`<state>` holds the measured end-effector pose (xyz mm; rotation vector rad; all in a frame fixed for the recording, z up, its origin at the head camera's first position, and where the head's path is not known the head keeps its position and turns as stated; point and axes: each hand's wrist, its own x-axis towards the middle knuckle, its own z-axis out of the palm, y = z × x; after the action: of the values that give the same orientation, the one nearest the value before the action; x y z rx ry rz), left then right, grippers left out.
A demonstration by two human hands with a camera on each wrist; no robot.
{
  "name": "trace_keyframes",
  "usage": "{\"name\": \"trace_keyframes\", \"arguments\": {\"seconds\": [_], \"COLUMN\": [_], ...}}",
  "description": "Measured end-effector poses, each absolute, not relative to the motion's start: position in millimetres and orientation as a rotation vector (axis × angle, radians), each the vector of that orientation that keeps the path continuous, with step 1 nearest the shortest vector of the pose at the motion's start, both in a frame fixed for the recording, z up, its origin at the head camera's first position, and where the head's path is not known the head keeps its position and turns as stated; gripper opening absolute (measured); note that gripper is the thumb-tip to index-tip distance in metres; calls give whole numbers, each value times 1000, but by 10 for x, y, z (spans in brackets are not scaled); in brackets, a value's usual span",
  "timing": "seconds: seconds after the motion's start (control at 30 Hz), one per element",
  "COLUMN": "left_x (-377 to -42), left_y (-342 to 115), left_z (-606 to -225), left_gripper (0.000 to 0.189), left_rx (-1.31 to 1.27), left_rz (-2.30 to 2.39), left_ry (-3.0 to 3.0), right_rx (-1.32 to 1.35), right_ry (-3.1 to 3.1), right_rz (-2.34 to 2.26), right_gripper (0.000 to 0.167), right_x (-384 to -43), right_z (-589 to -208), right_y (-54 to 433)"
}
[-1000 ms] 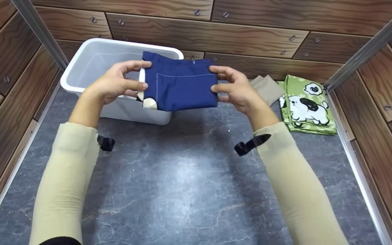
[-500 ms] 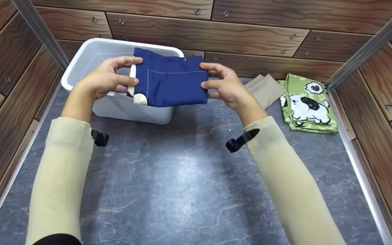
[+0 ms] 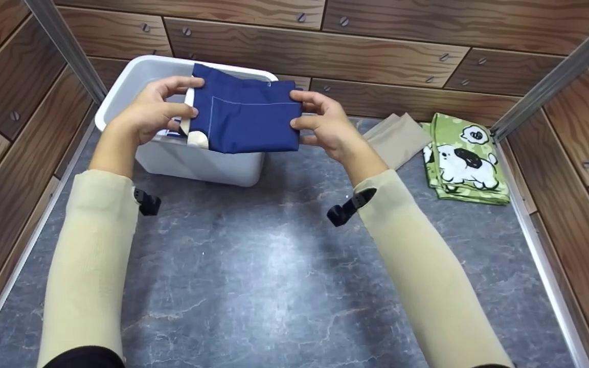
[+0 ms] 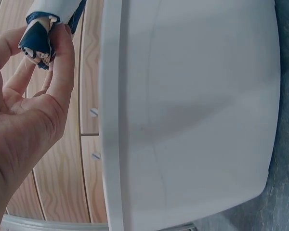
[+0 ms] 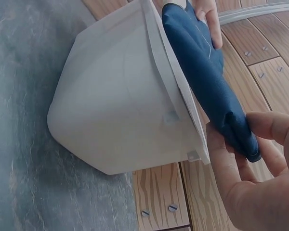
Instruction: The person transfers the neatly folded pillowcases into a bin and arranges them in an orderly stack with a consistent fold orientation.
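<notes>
1. above the bin (image 3: 197, 166), over its right part in the head view, the blue cloth (image 3: 253, 117) is held up, folded into a flat bundle with a white stitched line; whether it touches the rim cannot be told.
2. over the bin's mouth, the left hand (image 3: 146, 110) pinches the bundle's left edge, thumb and fingers parted by little more than the folds; a pale patch shows beside that edge.
3. just past the bin's right end, the right hand (image 3: 327, 120) pinches the opposite edge the same way, fingertips close together across the fabric.
4. well to the right of the bin, on the floor (image 3: 274, 266), lies a folded beige cloth (image 3: 399, 138), with a folded green cloth (image 3: 466, 158) bearing a white dog just beside it.
5. behind the bin stands a wood-patterned wall (image 3: 376, 61).
</notes>
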<state>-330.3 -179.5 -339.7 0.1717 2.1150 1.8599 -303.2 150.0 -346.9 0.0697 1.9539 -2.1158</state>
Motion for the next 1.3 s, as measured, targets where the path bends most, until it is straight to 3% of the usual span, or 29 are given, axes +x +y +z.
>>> {"name": "trace_keyframes", "arguments": {"seconds": [0.67,1.3], "left_x": [-3438,-3525], "left_y": [-1961,-2055], "left_z": [-3435,-3376], "left_gripper": [54,53], "left_rx": [69,32], "left_rz": [2112,1934], "left_ry": [2042,2255], "right_rx": [93,70], "right_ry": [1895,2007], "right_rz": [-2164,-2083], "right_gripper": [60,62], "right_x": [-3198,-3302], "right_z": [-3468,-3447], "right_y": [1146,858]}}
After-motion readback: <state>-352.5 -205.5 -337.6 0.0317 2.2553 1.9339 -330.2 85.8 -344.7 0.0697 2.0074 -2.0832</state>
